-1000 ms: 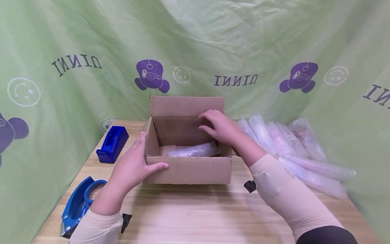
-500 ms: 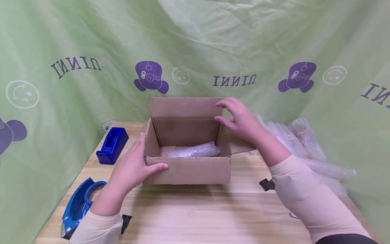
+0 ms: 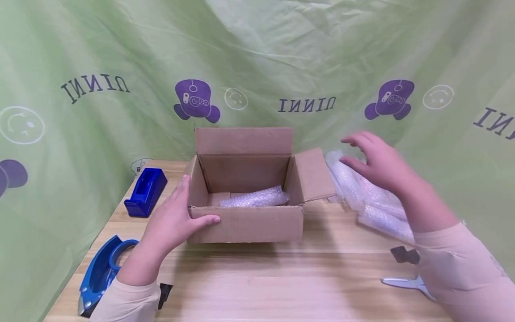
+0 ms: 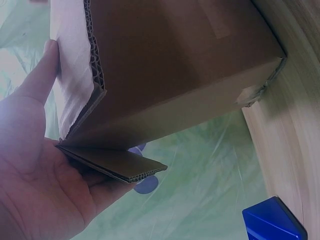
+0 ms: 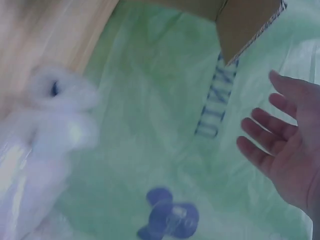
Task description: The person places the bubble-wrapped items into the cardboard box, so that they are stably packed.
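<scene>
An open-topped cardboard box (image 3: 245, 226) stands mid-table in the head view, a bubble-wrapped bundle (image 3: 255, 197) lying inside it. My left hand (image 3: 170, 219) grips its front left corner. The thumb lies along the front, while the fingers go behind the left side flap (image 4: 117, 162). My right hand (image 3: 384, 165) is in the air right of the box, holding nothing, its fingers loosely bent. Beneath and behind it lie several more bubble-wrapped bundles (image 3: 348, 185), partly hidden by the hand and forearm. The right wrist view shows these bundles (image 5: 40, 150) blurred.
A dark blue tape dispenser (image 3: 145, 192) is at the table's back left. Nearer, a blue tape gun (image 3: 98, 273) is partly covered by the left forearm. Scissors (image 3: 406, 282) lie at the right, half behind the right sleeve. A green printed curtain (image 3: 257, 58) surrounds the table (image 3: 257, 281).
My right hand has moved right, from over the box's right side to above the wrapped bundles. The box's right flap now shows folded outward. The left hand has stayed put. Scissors have come into sight.
</scene>
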`<move>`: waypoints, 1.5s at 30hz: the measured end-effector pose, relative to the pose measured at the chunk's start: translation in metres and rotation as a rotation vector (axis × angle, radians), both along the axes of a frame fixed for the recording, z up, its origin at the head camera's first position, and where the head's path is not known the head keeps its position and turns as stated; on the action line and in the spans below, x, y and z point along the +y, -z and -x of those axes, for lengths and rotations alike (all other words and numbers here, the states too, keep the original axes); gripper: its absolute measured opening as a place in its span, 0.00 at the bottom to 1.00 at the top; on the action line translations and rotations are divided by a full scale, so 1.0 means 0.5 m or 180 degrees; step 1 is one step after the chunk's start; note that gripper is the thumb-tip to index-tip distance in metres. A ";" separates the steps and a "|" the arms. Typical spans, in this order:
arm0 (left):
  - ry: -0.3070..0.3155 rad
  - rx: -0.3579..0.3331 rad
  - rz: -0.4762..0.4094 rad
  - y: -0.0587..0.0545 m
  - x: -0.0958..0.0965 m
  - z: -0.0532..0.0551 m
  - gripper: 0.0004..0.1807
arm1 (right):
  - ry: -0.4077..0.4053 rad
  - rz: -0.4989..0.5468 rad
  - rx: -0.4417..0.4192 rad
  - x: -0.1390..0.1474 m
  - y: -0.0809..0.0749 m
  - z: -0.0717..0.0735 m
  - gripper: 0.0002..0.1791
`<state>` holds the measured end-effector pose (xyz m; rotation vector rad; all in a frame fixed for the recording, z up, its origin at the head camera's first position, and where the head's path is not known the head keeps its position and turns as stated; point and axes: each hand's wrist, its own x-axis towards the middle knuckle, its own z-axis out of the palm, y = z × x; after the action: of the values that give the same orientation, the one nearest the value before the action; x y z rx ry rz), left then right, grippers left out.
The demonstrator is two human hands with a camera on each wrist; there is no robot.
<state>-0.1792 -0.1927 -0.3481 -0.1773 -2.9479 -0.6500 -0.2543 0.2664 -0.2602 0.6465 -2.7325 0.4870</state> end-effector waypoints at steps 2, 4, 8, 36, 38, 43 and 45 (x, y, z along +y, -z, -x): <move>-0.0005 0.0005 0.0006 0.001 -0.002 0.000 0.76 | 0.0060 -0.0111 -0.0158 0.027 0.008 -0.011 0.29; -0.0005 0.0010 0.0007 0.002 -0.003 0.000 0.76 | 0.0101 -0.0216 -0.0275 0.055 0.020 -0.020 0.30; 0.0000 0.0023 0.0017 0.002 -0.003 0.001 0.76 | 0.0155 -0.0406 -0.0402 0.112 0.054 -0.036 0.30; -0.0003 -0.0037 0.0045 -0.001 -0.003 -0.002 0.76 | 0.0444 -0.0708 -0.1057 0.268 0.275 -0.104 0.28; -0.0005 -0.0034 0.0045 0.000 -0.003 -0.002 0.76 | 0.0460 -0.0708 -0.1079 0.272 0.284 -0.104 0.28; 0.0000 -0.0005 0.0040 0.002 -0.003 0.000 0.76 | 0.0476 -0.0728 -0.0961 0.279 0.304 -0.102 0.29; 0.0000 -0.0001 0.0041 0.003 -0.003 0.000 0.76 | 0.0477 -0.0734 -0.0880 0.280 0.310 -0.102 0.29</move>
<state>-0.1793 -0.1942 -0.3494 -0.1782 -2.9530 -0.6313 -0.2036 0.4066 -0.4151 0.4493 -3.1017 0.2426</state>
